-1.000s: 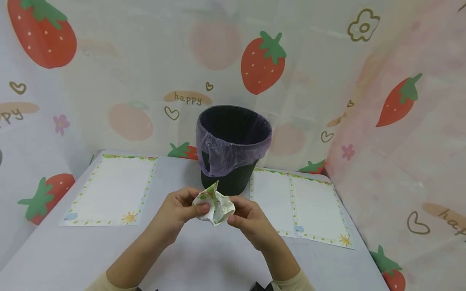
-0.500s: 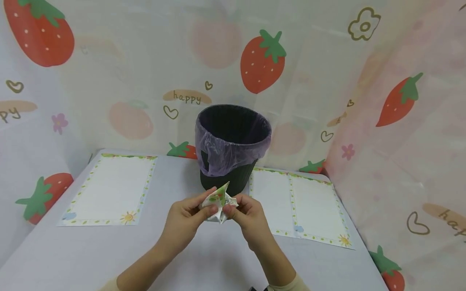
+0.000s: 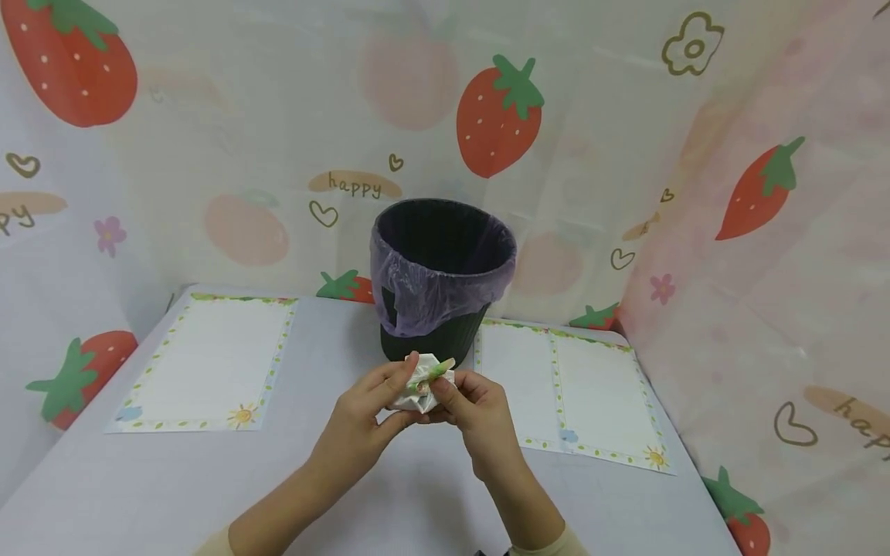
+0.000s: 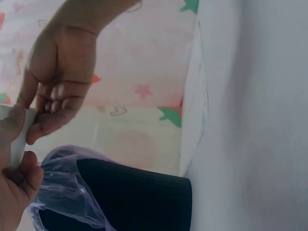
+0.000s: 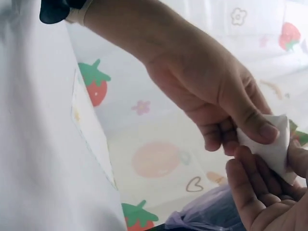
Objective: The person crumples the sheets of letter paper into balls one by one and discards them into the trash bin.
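Observation:
A crumpled sheet of white paper (image 3: 421, 392) with green printed bits is held up in front of the bin, between both hands. My left hand (image 3: 356, 417) grips its left side, thumb below and fingers above. On the other side, my right hand (image 3: 485, 421) pinches it, with the thumb pressing on top. White folds of the paper (image 5: 270, 154) show between the fingers in the right wrist view. Behind the hands stands a black bin (image 3: 426, 349), its rim covered by a purple plastic bag (image 3: 434, 303).
A white sheet with a leaf-and-sun border (image 3: 208, 359) lies on the left of the white tabletop (image 3: 167, 494). More bordered paper (image 3: 601, 394) lies to the right of the bin. Strawberry-printed curtains (image 3: 278, 100) enclose the back and sides.
The paper has turned and been squeezed into a more compact wad; its upright green-edged corner is folded down. My left hand has moved slightly right, closer to my right hand.

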A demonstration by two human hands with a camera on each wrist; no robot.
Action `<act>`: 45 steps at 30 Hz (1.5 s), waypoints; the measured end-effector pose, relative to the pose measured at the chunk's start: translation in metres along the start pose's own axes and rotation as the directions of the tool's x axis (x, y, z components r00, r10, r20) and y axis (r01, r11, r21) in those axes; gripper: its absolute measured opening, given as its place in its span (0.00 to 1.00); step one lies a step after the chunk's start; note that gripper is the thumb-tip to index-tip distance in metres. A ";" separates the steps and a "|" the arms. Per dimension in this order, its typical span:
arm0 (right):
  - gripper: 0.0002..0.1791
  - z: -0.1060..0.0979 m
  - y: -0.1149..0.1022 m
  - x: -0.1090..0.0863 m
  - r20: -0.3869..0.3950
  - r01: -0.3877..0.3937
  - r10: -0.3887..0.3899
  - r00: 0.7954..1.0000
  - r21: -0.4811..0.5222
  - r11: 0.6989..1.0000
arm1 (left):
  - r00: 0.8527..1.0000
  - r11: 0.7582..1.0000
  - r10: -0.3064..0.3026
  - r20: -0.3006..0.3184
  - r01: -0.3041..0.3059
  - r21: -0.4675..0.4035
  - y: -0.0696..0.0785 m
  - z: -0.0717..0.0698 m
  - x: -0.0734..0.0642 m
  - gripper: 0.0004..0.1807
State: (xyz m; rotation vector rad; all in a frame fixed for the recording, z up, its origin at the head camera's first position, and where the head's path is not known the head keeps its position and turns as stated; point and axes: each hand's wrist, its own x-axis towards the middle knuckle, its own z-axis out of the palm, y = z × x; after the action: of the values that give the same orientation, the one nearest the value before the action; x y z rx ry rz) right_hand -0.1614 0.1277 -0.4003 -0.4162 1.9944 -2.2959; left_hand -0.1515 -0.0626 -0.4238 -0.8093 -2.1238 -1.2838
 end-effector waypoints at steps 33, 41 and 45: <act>0.16 0.017 0.015 0.000 -0.199 0.141 -0.140 0.970 -0.013 0.990 | 0.922 0.864 -0.383 -0.057 0.335 -0.376 0.012 0.015 -0.011 0.51; 0.17 0.022 0.016 -0.003 -0.111 0.095 -0.099 0.989 -0.044 0.995 | 0.928 0.870 -0.344 -0.141 0.259 -0.419 0.013 0.010 -0.005 0.42; 0.17 0.023 0.014 -0.005 -0.096 0.116 -0.122 0.988 -0.064 0.991 | 0.931 0.873 -0.334 -0.149 0.246 -0.420 0.013 0.011 -0.004 0.35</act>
State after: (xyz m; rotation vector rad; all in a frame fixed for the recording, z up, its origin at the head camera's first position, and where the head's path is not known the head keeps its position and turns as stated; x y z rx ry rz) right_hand -0.1528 0.1043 -0.4114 -0.4455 2.1438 -2.3775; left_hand -0.1409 -0.0488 -0.4235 -0.4753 -1.8833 -1.9132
